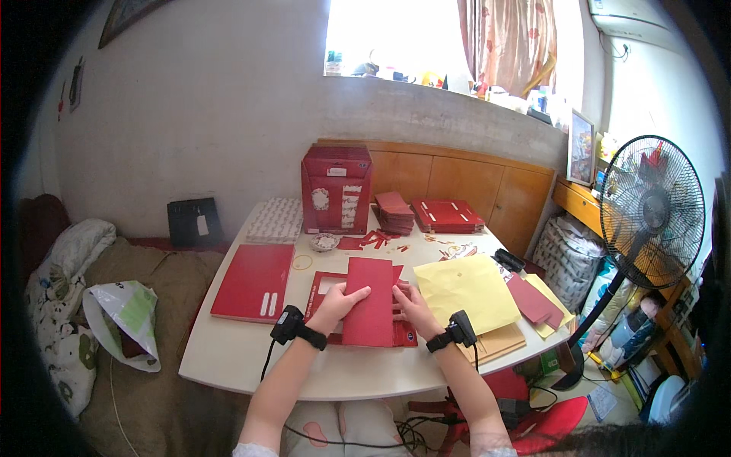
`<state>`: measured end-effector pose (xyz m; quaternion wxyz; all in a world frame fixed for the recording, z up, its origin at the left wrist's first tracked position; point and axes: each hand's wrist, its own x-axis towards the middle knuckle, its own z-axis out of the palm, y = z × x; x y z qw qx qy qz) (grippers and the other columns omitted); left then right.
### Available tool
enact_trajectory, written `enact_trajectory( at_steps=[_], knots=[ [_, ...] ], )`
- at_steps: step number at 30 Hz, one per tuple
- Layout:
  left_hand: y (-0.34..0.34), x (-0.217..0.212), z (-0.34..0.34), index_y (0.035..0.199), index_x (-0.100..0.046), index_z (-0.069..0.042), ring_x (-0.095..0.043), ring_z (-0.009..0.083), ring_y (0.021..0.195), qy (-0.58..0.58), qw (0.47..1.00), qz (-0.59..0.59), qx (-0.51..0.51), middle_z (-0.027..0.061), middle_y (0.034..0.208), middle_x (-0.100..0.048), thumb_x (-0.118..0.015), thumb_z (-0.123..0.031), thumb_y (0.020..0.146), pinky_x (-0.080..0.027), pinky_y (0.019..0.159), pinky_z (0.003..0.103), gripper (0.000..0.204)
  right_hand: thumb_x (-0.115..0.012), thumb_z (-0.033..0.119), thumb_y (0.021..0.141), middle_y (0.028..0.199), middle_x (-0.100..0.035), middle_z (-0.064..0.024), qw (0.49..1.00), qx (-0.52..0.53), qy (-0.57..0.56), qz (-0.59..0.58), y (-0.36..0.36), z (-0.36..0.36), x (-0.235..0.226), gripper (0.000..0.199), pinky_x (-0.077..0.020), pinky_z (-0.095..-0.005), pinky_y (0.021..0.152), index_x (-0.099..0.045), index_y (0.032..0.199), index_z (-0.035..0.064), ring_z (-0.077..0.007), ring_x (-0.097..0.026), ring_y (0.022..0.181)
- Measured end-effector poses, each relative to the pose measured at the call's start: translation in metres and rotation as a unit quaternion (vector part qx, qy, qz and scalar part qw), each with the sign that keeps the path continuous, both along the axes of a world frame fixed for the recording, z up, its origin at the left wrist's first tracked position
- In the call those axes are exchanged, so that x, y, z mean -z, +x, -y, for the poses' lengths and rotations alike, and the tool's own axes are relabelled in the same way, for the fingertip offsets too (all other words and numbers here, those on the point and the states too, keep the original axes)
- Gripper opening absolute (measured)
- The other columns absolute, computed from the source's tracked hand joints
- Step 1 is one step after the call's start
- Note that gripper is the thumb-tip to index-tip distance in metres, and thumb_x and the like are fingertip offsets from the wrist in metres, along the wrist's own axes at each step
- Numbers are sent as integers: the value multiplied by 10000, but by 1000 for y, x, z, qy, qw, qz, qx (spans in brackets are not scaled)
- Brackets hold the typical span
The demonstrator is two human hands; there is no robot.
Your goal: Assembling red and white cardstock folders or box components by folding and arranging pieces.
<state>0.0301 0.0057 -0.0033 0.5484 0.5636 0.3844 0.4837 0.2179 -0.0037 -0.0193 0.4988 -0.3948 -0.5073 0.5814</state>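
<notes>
Head view: the left hand grasps a smooth red rectangular cardboard piece by its left side, thumb on top; the right hand touches its right edge, though whether it grips, I cannot tell. The piece, its face unprinted, sits over the white table's near middle, hiding most of a red printed cardboard sheet.
</notes>
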Motion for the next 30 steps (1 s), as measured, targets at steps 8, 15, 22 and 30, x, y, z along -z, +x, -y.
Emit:
enact_trajectory(
  at_steps=[8,15,22,30],
  knots=[
    [2,-2,0,968,-534,27,-599,158,747,19,992,124,-32,107,907,-600,-603,-189,795,-501,644,264,285,-563,187,829,1080,-469,-108,987,84,122,60,0,-22,34,497,-496,-274,676,-311,1206,-15,-162,-551,884],
    [9,-15,13,989,-508,5,-601,166,771,-64,978,184,75,99,925,-588,-560,-192,829,-520,657,296,259,-494,272,862,948,-572,-89,962,66,194,182,8,-21,31,337,-464,-246,688,-533,1078,17,-130,-547,810],
    [13,-9,19,1023,-513,1,-587,124,807,-48,985,126,109,69,946,-593,-573,-209,825,-497,681,256,294,-418,300,890,1081,-549,-83,996,-2,-27,-90,6,18,-19,370,-411,-253,819,-501,1119,22,-145,-514,996],
    [16,1,11,989,-559,2,-572,104,797,32,994,107,1,54,946,-592,-593,-194,812,-470,681,226,266,-449,86,864,1142,-498,-111,986,-98,114,-71,12,-1,6,342,-407,-272,875,-397,1185,-20,-163,-508,1014]
  ],
)
